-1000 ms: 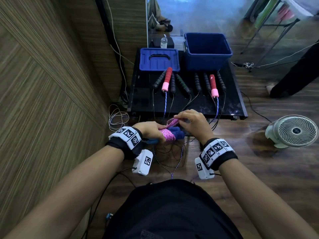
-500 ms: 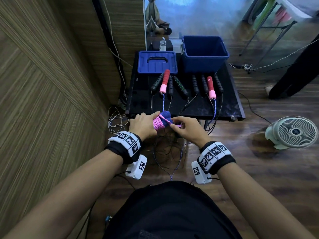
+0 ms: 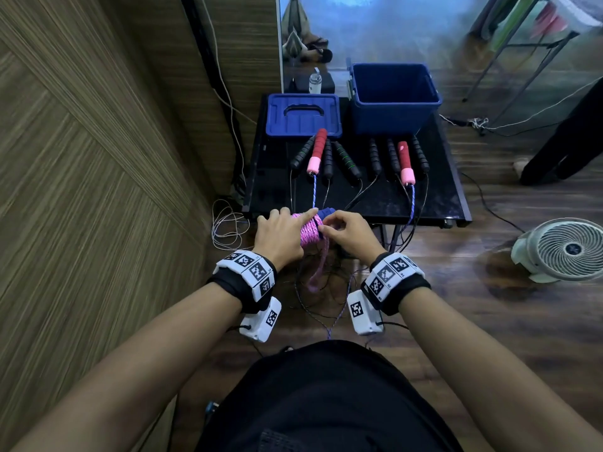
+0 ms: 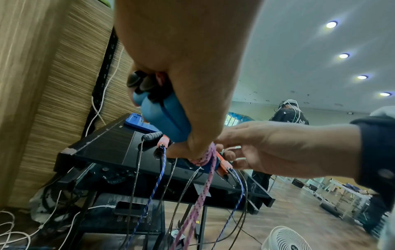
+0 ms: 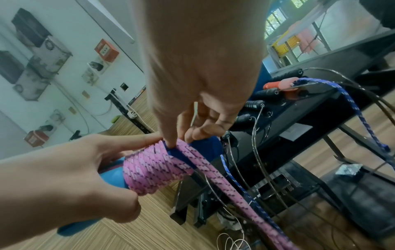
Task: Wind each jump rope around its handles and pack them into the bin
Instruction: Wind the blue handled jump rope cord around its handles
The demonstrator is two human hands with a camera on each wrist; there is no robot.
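Note:
My left hand (image 3: 287,226) grips a pair of blue handles (image 4: 164,118) with a pink jump rope (image 3: 308,233) coiled round them, held just in front of the black table (image 3: 434,203). My right hand (image 3: 329,228) pinches the rope against the right end of the coil (image 5: 153,169). A loose pink loop (image 3: 318,275) hangs below. The blue bin (image 3: 394,96) stands open at the table's back right, with nothing visible inside. Several more ropes lie on the table: red-and-pink handles (image 3: 316,151) and black handles (image 3: 375,158).
The blue bin lid (image 3: 303,115) lies left of the bin. Cords from the table ropes dangle over the front edge to the floor. A white fan (image 3: 567,252) sits on the floor at the right. A wood wall (image 3: 98,190) and white cable loops (image 3: 228,223) are to the left.
Both hands have carried the wound bundle forward to the table's front edge. My right hand has come up from pulling the rope sideways to pinching it at the coil's end.

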